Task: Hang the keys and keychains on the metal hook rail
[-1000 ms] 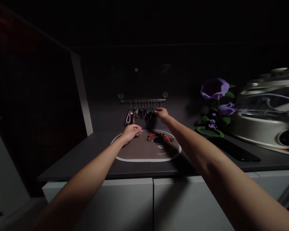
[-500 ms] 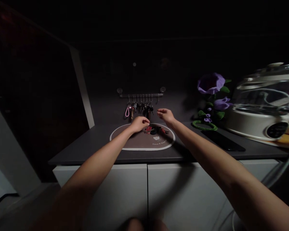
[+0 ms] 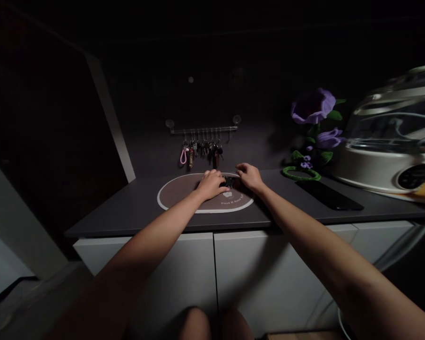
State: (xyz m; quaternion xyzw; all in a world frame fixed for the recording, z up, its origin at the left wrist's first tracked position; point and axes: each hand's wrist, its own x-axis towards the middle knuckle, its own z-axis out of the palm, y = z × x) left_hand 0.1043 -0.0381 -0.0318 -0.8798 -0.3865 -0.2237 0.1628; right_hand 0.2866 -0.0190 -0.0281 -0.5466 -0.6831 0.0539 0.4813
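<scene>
My left hand [image 3: 211, 184] rests low over a brown oval mat [image 3: 179, 196] with a white rim. Its fingers and thumb close around part of a small dark pile of keys [image 3: 228, 182], much of which the hand and shadow hide. Just to the right, my right hand [image 3: 250, 177] hovers by the mat's right edge, fingers loosely bent and apart, with nothing visible in them. Behind both hands, several keys [image 3: 205, 148] hang from hooks on a clear rail [image 3: 203, 130] fixed to the wall. A pink strap loop [image 3: 183, 156] hangs at the left end.
Purple fabric flowers [image 3: 313, 106] with a green ring base [image 3: 301, 174] stand at right on the dark counter [image 3: 109, 212]. A black phone-like slab [image 3: 329, 195] lies in front of them. A white appliance [image 3: 378, 165] with a clear upper part fills the far right.
My left hand has come down and right onto the pile, covering the red piece. My right hand has moved from beside the hanging keys down toward the mat. The view has tilted slightly.
</scene>
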